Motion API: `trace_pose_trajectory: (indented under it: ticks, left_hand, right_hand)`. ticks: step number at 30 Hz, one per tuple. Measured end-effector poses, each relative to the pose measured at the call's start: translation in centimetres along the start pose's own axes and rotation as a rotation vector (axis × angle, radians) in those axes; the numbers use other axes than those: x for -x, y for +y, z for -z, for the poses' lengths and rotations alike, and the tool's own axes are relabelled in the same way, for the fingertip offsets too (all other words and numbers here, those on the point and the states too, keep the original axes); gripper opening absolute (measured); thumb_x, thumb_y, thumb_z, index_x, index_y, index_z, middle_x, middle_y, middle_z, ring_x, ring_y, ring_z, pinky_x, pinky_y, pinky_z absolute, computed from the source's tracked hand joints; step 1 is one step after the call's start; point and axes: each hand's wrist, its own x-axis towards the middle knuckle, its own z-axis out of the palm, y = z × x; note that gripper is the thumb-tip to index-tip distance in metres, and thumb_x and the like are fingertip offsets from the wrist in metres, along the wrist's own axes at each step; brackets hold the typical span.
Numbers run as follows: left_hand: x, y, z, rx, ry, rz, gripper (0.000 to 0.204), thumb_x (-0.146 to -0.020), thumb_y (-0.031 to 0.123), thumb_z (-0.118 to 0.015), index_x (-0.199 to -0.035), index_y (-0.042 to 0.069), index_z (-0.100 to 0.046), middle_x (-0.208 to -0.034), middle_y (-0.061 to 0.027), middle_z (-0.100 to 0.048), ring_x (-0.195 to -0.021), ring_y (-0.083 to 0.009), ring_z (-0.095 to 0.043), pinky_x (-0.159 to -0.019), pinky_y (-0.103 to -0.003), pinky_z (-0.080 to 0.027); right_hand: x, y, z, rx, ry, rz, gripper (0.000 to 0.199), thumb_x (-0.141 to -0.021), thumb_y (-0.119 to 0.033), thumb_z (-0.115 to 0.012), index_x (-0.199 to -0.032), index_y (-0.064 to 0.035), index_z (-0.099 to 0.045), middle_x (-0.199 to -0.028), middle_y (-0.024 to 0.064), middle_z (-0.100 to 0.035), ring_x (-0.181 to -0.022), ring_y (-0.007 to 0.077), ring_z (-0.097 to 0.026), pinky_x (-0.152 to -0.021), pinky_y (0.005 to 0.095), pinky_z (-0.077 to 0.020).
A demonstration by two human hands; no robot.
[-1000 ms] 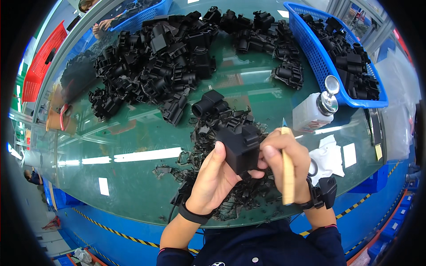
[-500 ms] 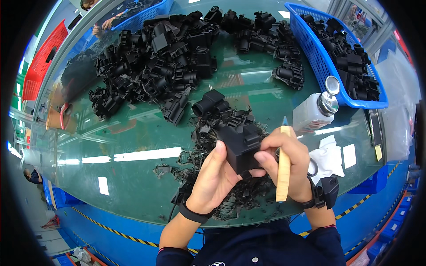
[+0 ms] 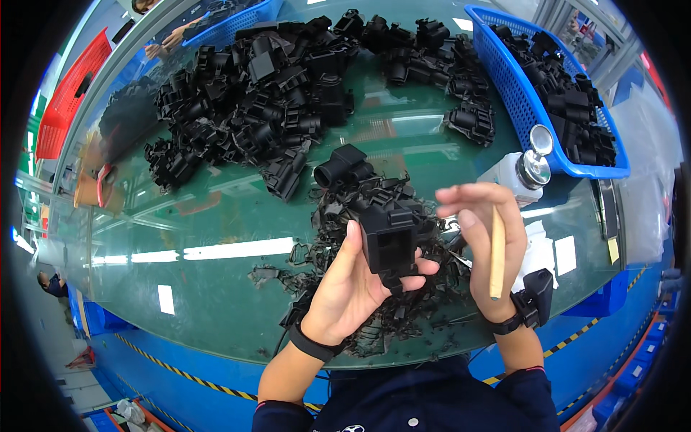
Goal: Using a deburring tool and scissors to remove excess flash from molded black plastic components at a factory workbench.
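My left hand [image 3: 345, 288] grips a black plastic housing [image 3: 389, 241] from its left side and below. The housing has a square opening turned toward me and a small raised part on top. Apart from it, on the right, my right hand [image 3: 497, 230] has a stick-shaped tool with a pale yellow handle [image 3: 497, 255] tucked against the palm. Its fingers are stretched out and slightly blurred, and the tool's tip is hidden by them. Under both hands lies a heap of thin black plastic scraps [image 3: 389, 317]. Another black housing [image 3: 342, 167] rests at the heap's far end.
A large pile of black plastic parts [image 3: 245, 108] covers the far left of the green table [image 3: 216, 302]. At the right stand a blue basket [image 3: 511, 93] of similar parts and a white bottle with a metal top [image 3: 533, 169]. White cloth [image 3: 536, 259] lies near my right wrist.
My right hand has let go of the housing and moved right, carrying the yellow-handled tool. The housing has tilted in my left hand, so its square opening now shows.
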Motion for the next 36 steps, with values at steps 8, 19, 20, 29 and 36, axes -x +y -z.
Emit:
trace_pose_trajectory:
  ticks: [8,19,20,29,36]
  left_hand:
    - [0.4,0.0,0.1,0.174,0.001,0.131,0.064,-0.092,0.053,-0.021,-0.13,0.003,-0.035,-0.105,-0.0168,-0.056,-0.097,-0.0363,-0.058,-0.074,-0.039,-0.055]
    - [0.0,-1.4,-1.2,-0.799,0.06,-0.279,0.101,-0.069,0.064,-0.057,-0.138,0.008,-0.009,-0.13,-0.0169,-0.031,-0.112,-0.0285,-0.046,-0.089,-0.041,-0.045]
    - [0.0,-1.5,-1.3,-0.897,0.053,-0.373,0.105,-0.067,0.062,-0.063,-0.138,0.008,-0.009,-0.131,-0.017,-0.029,-0.115,-0.0281,-0.044,-0.091,-0.041,-0.043]
    - [0.6,-1.1,-0.4,-1.079,-0.028,-0.273,0.099,-0.064,0.037,-0.078,-0.133,0.003,-0.016,-0.129,-0.0161,-0.029,-0.119,-0.0251,-0.035,-0.096,-0.038,-0.034]
    - [0.5,-1.6,-0.4,-0.929,-0.04,-0.268,0.096,-0.064,0.027,-0.077,-0.131,0.004,-0.011,-0.122,-0.0173,-0.031,-0.113,-0.0237,-0.04,-0.093,-0.036,-0.036]
  right_hand:
    - [0.5,0.6,-0.3,0.026,-0.294,-0.065,0.034,-0.078,-0.001,-0.061,-0.111,0.0009,-0.053,-0.102,0.0097,-0.059,-0.091,0.0164,-0.056,-0.079,0.0259,-0.0453]
    - [0.2,-0.4,0.3,-0.072,-0.149,-0.248,0.021,-0.082,-0.004,-0.06,-0.1,0.0018,-0.053,-0.073,0.0022,-0.061,-0.064,0.0032,-0.054,-0.058,0.0161,-0.0417]
    - [0.1,-0.4,0.4,-0.084,-0.164,-0.245,0.02,-0.082,-0.004,-0.06,-0.1,0.0017,-0.053,-0.073,0.002,-0.061,-0.064,0.0029,-0.054,-0.058,0.0162,-0.0418]
    - [0.3,-0.1,0.2,-0.048,-0.201,-0.269,0.017,-0.081,-0.003,-0.061,-0.097,0.0004,-0.057,-0.072,-0.0001,-0.059,-0.064,0.0017,-0.053,-0.058,0.0158,-0.0412]
    - [0.3,-0.5,0.1,-0.014,-0.239,-0.248,0.017,-0.082,-0.005,-0.061,-0.097,0.0005,-0.057,-0.068,-0.0003,-0.058,-0.057,0.001,-0.052,-0.046,0.0144,-0.0397]
